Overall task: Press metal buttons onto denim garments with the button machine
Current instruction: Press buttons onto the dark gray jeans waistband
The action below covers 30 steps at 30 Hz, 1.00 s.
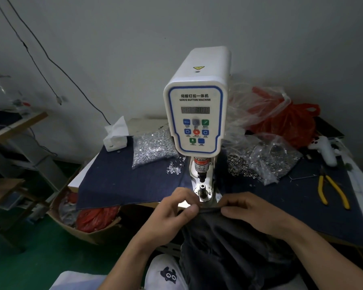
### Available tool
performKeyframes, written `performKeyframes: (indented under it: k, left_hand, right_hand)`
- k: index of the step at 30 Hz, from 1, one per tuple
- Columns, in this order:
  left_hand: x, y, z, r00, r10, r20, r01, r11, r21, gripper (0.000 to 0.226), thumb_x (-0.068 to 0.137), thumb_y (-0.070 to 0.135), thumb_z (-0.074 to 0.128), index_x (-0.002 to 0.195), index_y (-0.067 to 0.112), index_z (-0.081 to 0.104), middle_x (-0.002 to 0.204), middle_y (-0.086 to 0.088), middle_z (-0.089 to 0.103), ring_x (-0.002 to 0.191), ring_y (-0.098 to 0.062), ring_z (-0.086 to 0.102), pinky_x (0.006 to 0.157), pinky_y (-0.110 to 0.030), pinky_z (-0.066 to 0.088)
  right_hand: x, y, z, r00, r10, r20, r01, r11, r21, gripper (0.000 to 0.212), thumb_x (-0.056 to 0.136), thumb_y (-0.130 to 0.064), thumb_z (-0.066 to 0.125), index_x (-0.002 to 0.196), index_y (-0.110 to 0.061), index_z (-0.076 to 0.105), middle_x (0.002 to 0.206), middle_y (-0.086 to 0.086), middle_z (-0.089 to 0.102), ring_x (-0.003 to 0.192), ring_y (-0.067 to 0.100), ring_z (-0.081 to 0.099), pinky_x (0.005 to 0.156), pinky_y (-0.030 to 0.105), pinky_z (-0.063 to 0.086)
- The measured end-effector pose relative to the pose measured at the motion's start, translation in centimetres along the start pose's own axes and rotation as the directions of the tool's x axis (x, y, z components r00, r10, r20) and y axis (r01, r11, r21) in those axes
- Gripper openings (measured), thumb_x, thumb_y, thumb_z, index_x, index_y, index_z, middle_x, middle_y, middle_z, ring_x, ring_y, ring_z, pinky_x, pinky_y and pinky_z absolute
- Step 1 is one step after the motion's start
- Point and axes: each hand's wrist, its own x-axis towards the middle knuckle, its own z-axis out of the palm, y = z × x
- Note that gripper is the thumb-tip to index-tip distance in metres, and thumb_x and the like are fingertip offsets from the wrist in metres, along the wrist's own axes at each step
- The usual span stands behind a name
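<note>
A white servo button machine [195, 114] stands at the middle of the table, with its punch [201, 176] above a small metal die [202, 188]. A dark denim garment [228, 248] hangs from the table's front edge down to my lap. My left hand [174, 212] pinches the garment's top edge just left of the die. My right hand [249, 212] pinches the same edge on the right. The held edge lies in front of the die, not under the punch.
A clear bag of silver studs [153, 147] lies left of the machine, a bag of metal buttons [266, 160] on its right. Yellow-handled pliers [331, 191], a white controller [325, 149], a tissue pack [115, 137] and red plastic bags [289, 122] are also on the table. A cardboard box [88, 218] stands below left.
</note>
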Motion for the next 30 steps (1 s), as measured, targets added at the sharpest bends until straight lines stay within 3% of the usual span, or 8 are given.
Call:
performKeyframes:
  k: [3, 5, 8, 12, 15, 19, 23, 30]
  left_hand:
    - [0.0, -0.4, 0.4, 0.996, -0.082, -0.031, 0.069, 0.955, -0.29, 0.022, 0.103, 0.031, 0.068, 0.088, 0.016, 0.062, 0.093, -0.008, 0.061, 0.087, -0.023, 0.056, 0.078, -0.034, 0.045]
    - [-0.2, -0.8, 0.2, 0.987, -0.158, -0.005, 0.146, 0.924, -0.354, 0.024, 0.102, 0.03, 0.068, 0.086, 0.014, 0.061, 0.083, -0.004, 0.06, 0.076, -0.016, 0.054, 0.07, -0.027, 0.044]
    - [-0.5, -1.4, -0.3, 0.962, -0.268, 0.053, 0.271, 0.907, -0.324, 0.029, 0.1, 0.033, 0.068, 0.08, 0.016, 0.057, 0.075, 0.001, 0.055, 0.067, -0.011, 0.048, 0.063, -0.024, 0.039]
    - [-0.2, -1.8, -0.3, 0.948, -0.315, 0.043, 0.316, 0.921, -0.228, 0.033, 0.103, 0.031, 0.06, 0.081, 0.007, 0.051, 0.077, -0.003, 0.048, 0.071, -0.016, 0.042, 0.065, -0.028, 0.034]
    - [0.2, -2.1, -0.5, 0.957, -0.288, 0.016, 0.285, 0.936, -0.208, 0.039, 0.105, 0.033, 0.057, 0.084, 0.001, 0.049, 0.081, -0.009, 0.046, 0.077, -0.023, 0.039, 0.069, -0.035, 0.033]
    - [0.8, -2.7, -0.6, 0.948, -0.319, -0.011, 0.306, 0.92, -0.246, 0.039, 0.103, 0.04, 0.061, 0.084, 0.008, 0.049, 0.083, -0.009, 0.045, 0.079, -0.024, 0.037, 0.071, -0.035, 0.033]
    - [1.5, -4.0, -1.1, 0.927, -0.375, 0.015, 0.365, 0.892, -0.265, 0.033, 0.101, 0.042, 0.058, 0.087, 0.012, 0.056, 0.082, -0.003, 0.052, 0.077, -0.017, 0.046, 0.071, -0.035, 0.036]
    - [2.9, -5.2, -1.4, 0.938, -0.342, 0.055, 0.341, 0.885, -0.317, 0.017, 0.078, 0.03, 0.057, 0.079, 0.013, 0.06, 0.096, -0.005, 0.058, 0.089, -0.023, 0.048, 0.076, -0.039, 0.036]
  right_hand:
    - [0.7, 0.4, -0.4, 1.0, -0.005, 0.017, 0.008, 0.979, -0.205, 0.042, 0.103, -0.021, 0.06, 0.085, -0.058, 0.071, 0.096, -0.019, 0.068, 0.089, -0.013, 0.059, 0.085, 0.007, 0.038]
    - [1.0, 0.9, -0.8, 0.999, 0.022, -0.027, -0.03, 0.942, -0.335, 0.039, 0.102, -0.033, 0.06, 0.081, -0.066, 0.064, 0.101, -0.012, 0.057, 0.091, -0.012, 0.054, 0.09, 0.011, 0.033]
    - [1.1, 2.3, -1.1, 0.999, 0.04, -0.019, -0.045, 0.93, -0.364, 0.023, 0.101, -0.038, 0.061, 0.086, -0.055, 0.067, 0.104, -0.013, 0.052, 0.098, -0.006, 0.053, 0.103, 0.022, 0.032]
    - [1.3, 3.3, -0.9, 1.0, -0.016, -0.017, 0.012, 0.981, -0.192, 0.014, 0.101, -0.028, 0.063, 0.089, -0.034, 0.07, 0.1, -0.017, 0.058, 0.094, 0.005, 0.058, 0.092, 0.022, 0.041]
    - [1.9, 3.7, -1.0, 0.999, -0.023, -0.024, 0.02, 0.993, -0.119, 0.009, 0.101, -0.022, 0.063, 0.095, -0.02, 0.069, 0.111, -0.006, 0.065, 0.097, 0.017, 0.061, 0.091, 0.027, 0.045]
    - [2.6, 4.3, -1.2, 0.997, 0.057, 0.043, -0.049, 0.982, -0.183, 0.03, 0.104, -0.026, 0.059, 0.079, -0.04, 0.064, 0.081, -0.02, 0.061, 0.076, -0.006, 0.053, 0.075, 0.011, 0.042]
    - [3.1, 5.0, -1.6, 0.998, 0.058, -0.019, -0.058, 0.998, 0.022, 0.031, 0.105, -0.022, 0.055, 0.075, -0.028, 0.057, 0.075, -0.011, 0.049, 0.072, -0.001, 0.045, 0.067, 0.008, 0.038]
    - [4.5, 6.3, -2.2, 0.989, 0.085, -0.119, -0.08, 0.996, 0.045, 0.025, 0.101, -0.021, 0.061, 0.076, -0.024, 0.065, 0.074, -0.009, 0.059, 0.073, 0.001, 0.053, 0.069, 0.012, 0.043]
